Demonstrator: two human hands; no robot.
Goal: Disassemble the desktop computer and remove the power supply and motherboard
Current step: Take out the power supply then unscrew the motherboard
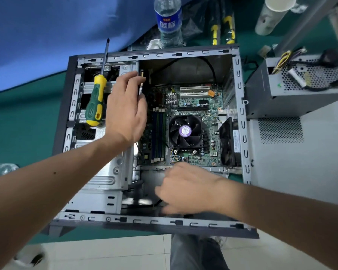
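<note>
Both hands are inside the case [240, 114]: left hand [125, 110] fingers curled on the motherboard [193, 106] edge, right hand [185, 188] blurred, grip unclear; power supply [293, 88] already out, so lift the board evenly, watching the fan [185, 131] cables.

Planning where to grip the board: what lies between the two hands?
In the head view, RAM sticks and motherboard lie between the left hand and right hand.

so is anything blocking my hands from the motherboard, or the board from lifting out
Nothing lies between either hand and the motherboard: the left hand hangs over its left edge, the right hand just below it. The case is open on top; mounting screws cannot be judged.
</note>
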